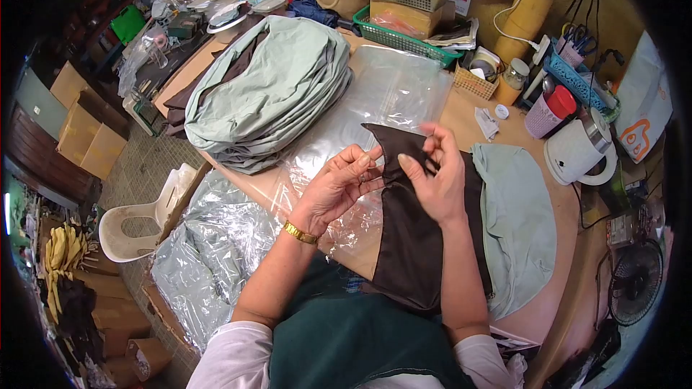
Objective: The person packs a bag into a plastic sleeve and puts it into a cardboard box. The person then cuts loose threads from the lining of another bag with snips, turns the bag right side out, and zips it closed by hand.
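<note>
Pinching smooth dark-brown cloth [409, 245], near right, with my left hand [337, 186], my right hand [445, 186] half-open; plastic-covered grey-green fabric [216, 230] lies near left, a rounded grey-green fabric heap [288, 94] unwrapped far left

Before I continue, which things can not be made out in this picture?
- Head view: grip of the right hand on the dark cloth; its fingers are blurred.
- Head view: whether the gold-coloured wristband has a watch dial; its far side is hidden by the wrist.
- Head view: what lies under the pale cloth pile; the folds cover it.
</note>
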The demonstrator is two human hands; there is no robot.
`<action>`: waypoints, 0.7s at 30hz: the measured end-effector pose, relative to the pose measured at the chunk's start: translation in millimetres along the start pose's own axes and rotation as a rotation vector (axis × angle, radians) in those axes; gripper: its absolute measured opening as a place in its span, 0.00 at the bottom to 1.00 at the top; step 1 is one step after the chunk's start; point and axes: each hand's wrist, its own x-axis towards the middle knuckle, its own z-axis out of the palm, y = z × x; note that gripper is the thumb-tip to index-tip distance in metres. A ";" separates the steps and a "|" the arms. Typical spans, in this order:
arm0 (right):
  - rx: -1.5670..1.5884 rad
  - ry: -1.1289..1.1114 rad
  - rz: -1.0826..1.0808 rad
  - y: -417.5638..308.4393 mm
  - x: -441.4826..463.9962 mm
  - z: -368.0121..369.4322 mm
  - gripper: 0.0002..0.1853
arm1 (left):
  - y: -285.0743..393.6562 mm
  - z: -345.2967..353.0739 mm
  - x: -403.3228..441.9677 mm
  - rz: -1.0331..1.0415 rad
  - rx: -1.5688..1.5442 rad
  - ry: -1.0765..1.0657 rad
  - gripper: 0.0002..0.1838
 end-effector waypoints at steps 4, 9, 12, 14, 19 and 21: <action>0.104 -0.066 0.093 45.7 8.1 -1.8 0.25 | -3.6 0.3 -0.7 -0.022 -0.001 -0.039 0.06; -0.238 -0.132 -0.094 -16.1 1.8 -9.0 0.19 | -0.5 -1.5 1.5 -0.019 -0.030 -0.020 0.06; -0.460 -0.160 -0.259 -34.0 -2.3 -13.5 0.16 | -2.0 -10.3 1.8 -0.012 -0.003 -0.049 0.05; -0.497 -0.151 -0.285 -35.9 -4.8 -11.6 0.15 | -3.1 -11.3 2.6 -0.013 -0.007 -0.051 0.05; -0.627 -0.110 -0.385 -31.8 -8.3 -5.3 0.12 | -1.0 2.0 0.8 -0.001 0.028 -0.044 0.06; -0.637 -0.066 -0.432 -28.9 -8.7 -3.7 0.12 | 0.5 11.1 -1.2 -0.002 0.032 -0.041 0.07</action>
